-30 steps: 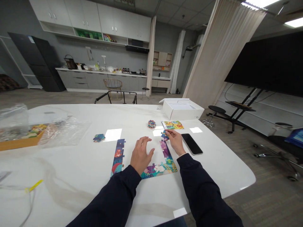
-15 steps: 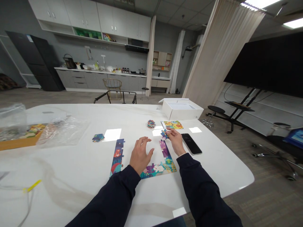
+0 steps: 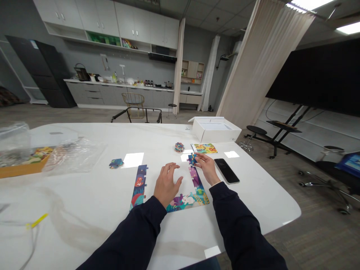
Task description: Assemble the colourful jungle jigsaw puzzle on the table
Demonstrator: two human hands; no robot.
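Between the thumb and fingers of my right hand (image 3: pixel 207 167) is a blue jigsaw puzzle piece (image 3: pixel 192 159), just above the top end of the puzzle's right side. The joined puzzle border (image 3: pixel 188 200) lies flat on the table, with a rabbit along its bottom edge and a fox on the left strip (image 3: pixel 140 182). My left hand (image 3: pixel 166 183) hovers over the middle of the border, fingers apart and holding nothing; it and its sleeve hide part of the bottom edge. A round stack of puzzle pieces (image 3: pixel 179 147) and a smaller pile of pieces (image 3: pixel 116 163) lie farther back.
A colourful picture card (image 3: pixel 206 148) and a phone (image 3: pixel 226 170) lie by my right hand. Behind them stands a white box (image 3: pixel 216 129). On the left are crumpled clear plastic (image 3: pixel 75 155) and an orange box (image 3: pixel 25 167). The white table (image 3: pixel 253 202) has a rounded right corner.
My right hand has shifted slightly left and turned the puzzle piece, so its face shows more fully above the right strip. My left hand has hardly moved.
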